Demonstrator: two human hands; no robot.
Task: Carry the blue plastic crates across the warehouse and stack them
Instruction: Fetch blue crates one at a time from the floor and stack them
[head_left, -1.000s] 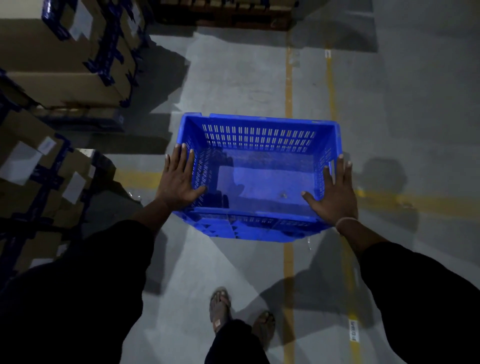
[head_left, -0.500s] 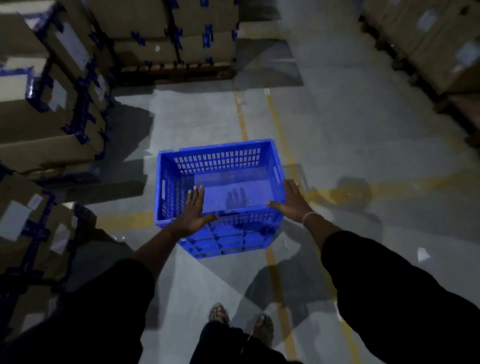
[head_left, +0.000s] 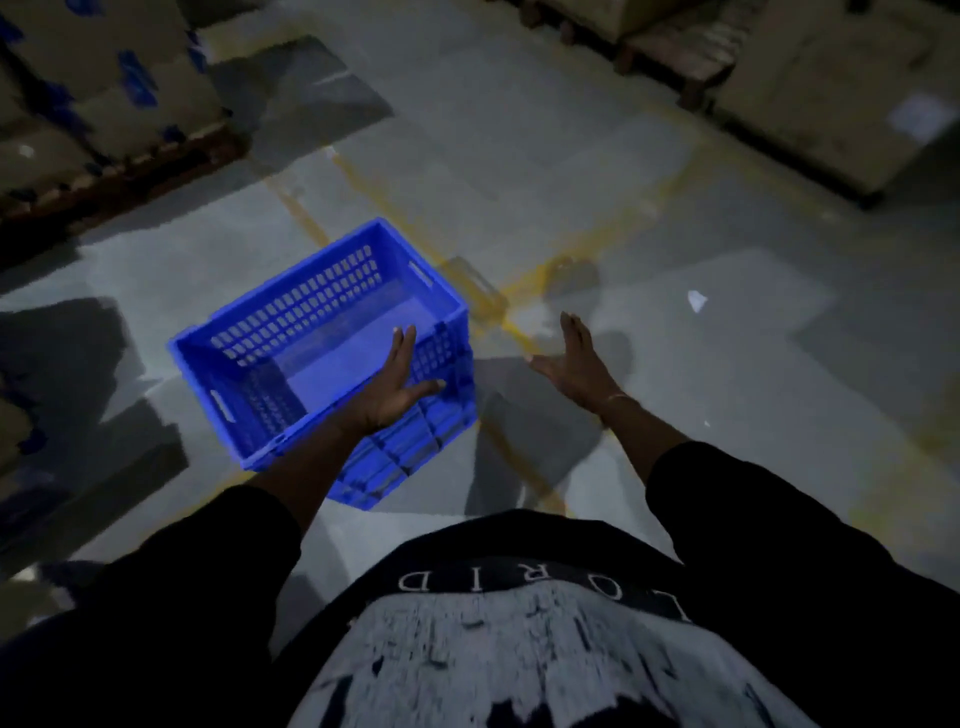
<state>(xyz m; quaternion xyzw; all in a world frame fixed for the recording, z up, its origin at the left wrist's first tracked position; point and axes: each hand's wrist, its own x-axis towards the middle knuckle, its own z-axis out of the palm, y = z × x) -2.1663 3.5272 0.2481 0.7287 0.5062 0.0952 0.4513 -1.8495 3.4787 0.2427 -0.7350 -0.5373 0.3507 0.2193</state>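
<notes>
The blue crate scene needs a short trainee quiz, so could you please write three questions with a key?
1. True or false: the right hand grips the blue crate.
2. Which hand overlaps the crate's near rim? A. left hand B. right hand C. neither
3. Fill in: the crate holds ____ inside.

Key:
1. False: the right hand is spread open over the floor, apart from the crate.
2. A: the left hand, fingers straight, lies over the near rim; real contact cannot be told.
3. Nothing: its bottom shows bare.
</notes>
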